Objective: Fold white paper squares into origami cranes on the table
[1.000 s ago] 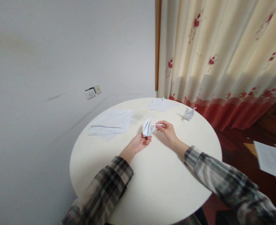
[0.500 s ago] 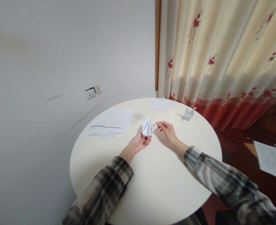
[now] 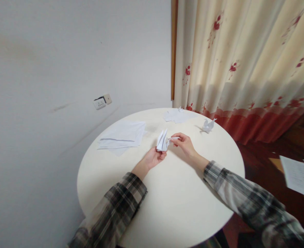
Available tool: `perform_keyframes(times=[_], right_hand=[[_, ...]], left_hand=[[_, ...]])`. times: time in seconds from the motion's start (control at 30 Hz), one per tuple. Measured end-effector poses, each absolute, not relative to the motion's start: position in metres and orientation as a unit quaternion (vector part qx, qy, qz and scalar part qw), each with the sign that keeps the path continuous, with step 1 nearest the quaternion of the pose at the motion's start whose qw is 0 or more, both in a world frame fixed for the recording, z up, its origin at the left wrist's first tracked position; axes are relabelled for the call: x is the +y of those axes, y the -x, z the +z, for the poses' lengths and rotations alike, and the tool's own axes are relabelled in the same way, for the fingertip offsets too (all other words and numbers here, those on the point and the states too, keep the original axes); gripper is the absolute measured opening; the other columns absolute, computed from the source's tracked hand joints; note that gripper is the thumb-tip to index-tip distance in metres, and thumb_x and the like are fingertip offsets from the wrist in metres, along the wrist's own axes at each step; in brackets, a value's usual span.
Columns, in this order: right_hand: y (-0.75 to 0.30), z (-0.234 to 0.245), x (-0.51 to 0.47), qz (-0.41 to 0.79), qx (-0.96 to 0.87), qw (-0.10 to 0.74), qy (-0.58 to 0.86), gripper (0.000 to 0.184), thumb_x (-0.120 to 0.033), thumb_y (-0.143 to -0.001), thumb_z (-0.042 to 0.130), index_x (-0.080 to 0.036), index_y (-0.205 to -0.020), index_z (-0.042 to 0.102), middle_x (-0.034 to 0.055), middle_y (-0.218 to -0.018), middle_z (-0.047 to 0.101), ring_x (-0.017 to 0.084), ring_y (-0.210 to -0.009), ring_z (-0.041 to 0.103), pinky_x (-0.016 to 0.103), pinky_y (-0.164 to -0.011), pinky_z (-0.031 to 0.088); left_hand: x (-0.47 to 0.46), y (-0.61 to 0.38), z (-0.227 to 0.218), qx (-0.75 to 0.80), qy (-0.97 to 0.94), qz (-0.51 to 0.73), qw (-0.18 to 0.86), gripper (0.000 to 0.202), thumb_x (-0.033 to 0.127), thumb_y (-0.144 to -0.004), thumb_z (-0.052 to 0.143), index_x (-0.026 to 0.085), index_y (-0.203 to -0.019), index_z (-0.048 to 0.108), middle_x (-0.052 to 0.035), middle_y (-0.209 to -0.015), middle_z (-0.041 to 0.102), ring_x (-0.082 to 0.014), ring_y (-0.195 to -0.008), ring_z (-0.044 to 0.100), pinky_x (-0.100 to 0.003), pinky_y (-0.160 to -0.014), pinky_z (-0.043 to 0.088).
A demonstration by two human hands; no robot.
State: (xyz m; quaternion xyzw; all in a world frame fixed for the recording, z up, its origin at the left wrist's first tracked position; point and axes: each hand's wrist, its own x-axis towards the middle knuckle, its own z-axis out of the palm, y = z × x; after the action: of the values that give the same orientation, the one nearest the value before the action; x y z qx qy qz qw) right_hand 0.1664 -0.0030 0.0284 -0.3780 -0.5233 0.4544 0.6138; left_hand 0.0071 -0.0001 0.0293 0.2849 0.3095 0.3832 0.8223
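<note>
A folded white paper figure (image 3: 162,141) with two upright pointed flaps is held a little above the round white table (image 3: 172,199). My left hand (image 3: 154,157) is closed on its lower edge, the fingers partly tucked beneath. On the figure's right side, a narrow folded strip is pinched between the thumb and fingers of my right hand (image 3: 183,142). The strip's tip sticks out above those fingers. Part of the figure's base is hidden by my left hand.
Stacked white sheets (image 3: 121,134) lie at the table's left. More paper (image 3: 176,115) is at the far edge, with a folded paper bird (image 3: 208,126) to its right. A wall (image 3: 51,137) stands left; a curtain (image 3: 245,69) hangs behind.
The narrow strip has been bent outward, its tip now pointing right over my right fingers. My right hand has shifted slightly; my left hand has hardly moved.
</note>
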Motion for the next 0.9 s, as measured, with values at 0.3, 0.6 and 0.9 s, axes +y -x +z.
perform_keyframes(times=[0.3,0.6,0.9], right_hand=[[-0.1607,0.0264,-0.0060,0.533,-0.514,0.586,0.330,0.035,-0.025,-0.054,0.073,-0.017,-0.085,0.058,0.0011,-0.072,0.067,0.009,-0.056,0.055,0.021,-0.048,0.041],[-0.1596,0.0264,-0.0070,0.545,-0.502,0.586,0.329,0.041,-0.019,-0.051,0.074,-0.018,-0.088,0.057,-0.0015,-0.069,0.066,0.008,-0.054,0.055,0.019,-0.047,0.040],[-0.1589,0.0264,-0.0081,0.546,-0.495,0.591,0.329,0.038,-0.021,-0.052,0.072,-0.018,-0.086,0.057,-0.0046,-0.063,0.062,0.006,-0.048,0.049,0.019,-0.046,0.039]], left_hand=[[0.0010,-0.0079,0.0270,0.309,-0.300,0.379,0.819,0.025,0.011,-0.085,0.031,0.011,-0.079,0.055,0.0007,-0.050,0.043,-0.0060,-0.036,0.036,-0.014,-0.033,0.027],[0.0030,-0.0063,0.0231,0.309,-0.291,0.376,0.824,0.024,0.010,-0.084,0.035,0.011,-0.068,0.053,0.0010,-0.049,0.040,-0.0059,-0.037,0.035,-0.014,-0.034,0.027],[0.0023,-0.0070,0.0239,0.303,-0.301,0.367,0.826,0.029,0.008,-0.084,0.030,0.010,-0.068,0.053,0.0000,-0.049,0.041,-0.0060,-0.036,0.036,-0.014,-0.033,0.027]])
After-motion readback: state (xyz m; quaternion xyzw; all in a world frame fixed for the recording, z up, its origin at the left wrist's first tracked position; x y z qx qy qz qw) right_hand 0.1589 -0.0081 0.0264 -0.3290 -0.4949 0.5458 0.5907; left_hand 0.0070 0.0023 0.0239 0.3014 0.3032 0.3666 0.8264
